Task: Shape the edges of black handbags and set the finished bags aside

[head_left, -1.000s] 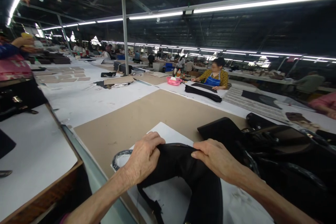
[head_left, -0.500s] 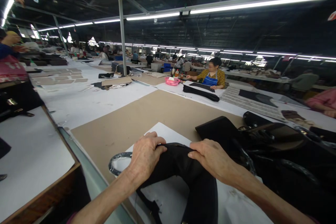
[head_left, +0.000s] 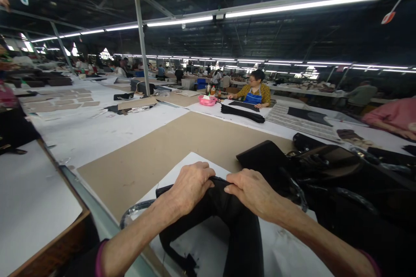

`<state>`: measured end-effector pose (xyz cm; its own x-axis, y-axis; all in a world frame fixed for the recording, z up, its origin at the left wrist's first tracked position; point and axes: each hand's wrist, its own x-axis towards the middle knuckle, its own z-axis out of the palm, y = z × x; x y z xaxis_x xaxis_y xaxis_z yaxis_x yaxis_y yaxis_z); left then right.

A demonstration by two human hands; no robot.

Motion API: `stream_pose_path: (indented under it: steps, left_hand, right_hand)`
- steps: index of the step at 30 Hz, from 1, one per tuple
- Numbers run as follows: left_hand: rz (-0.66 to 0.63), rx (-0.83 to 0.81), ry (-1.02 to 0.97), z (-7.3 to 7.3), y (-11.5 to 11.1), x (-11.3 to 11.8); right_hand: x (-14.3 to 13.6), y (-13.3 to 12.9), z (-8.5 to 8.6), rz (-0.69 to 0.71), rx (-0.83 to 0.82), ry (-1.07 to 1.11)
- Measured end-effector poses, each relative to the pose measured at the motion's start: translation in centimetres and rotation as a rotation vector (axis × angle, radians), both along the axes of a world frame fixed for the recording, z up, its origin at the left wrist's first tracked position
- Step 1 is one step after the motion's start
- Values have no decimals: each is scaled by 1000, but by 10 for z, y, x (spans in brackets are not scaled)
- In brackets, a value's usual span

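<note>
The left hand (head_left: 191,187) and right hand (head_left: 253,189) pinched the black piece (head_left: 243,242) by its edge, seemingly working it; the next move probably needed steady pressure between the fingers (head_left: 206,172).

Black piece (head_left: 236,214) partly beyond the bottom edge

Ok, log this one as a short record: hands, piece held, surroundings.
Left hand: pinches upper edge of black piece
Right hand: pinches same edge, beside the left
Piece shape: arched, over white sheet
Beyond sheet: brown board
To the right: black items, piled
Farther off: co-worker in blue apron, pink basket nearby
</note>
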<state>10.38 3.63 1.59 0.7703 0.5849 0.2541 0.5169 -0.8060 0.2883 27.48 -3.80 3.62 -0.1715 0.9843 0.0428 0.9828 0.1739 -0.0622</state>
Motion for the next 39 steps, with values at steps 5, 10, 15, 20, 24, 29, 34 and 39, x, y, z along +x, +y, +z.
stream_pose_path:
  steps: [5,10,15,20,24,29,34,39]
  left_hand:
    - [107,-120,-71,-2,2,4]
    - [184,-140,-56,1,0,10]
    - [246,-100,5,8,-7,13]
    - [260,-92,36,12,-10,10]
    - [210,-81,-1,7,-9,7]
    - [194,-70,-7,5,-8,6]
    - [172,-34,46,8,-8,4]
    - [142,-40,20,6,-6,4]
  right_hand:
    - [-9,-1,2,-53,-11,-86]
    - [-15,-2,-1,-137,-14,-154]
    - [-18,-5,1,-147,6,-179]
    - [-20,-5,6,-102,40,-138]
    - [-17,-1,3,-87,55,-45]
    - [-12,2,-3,-112,67,-8]
    - [-15,2,-4,-52,101,-7]
    - [-21,8,1,19,94,-13]
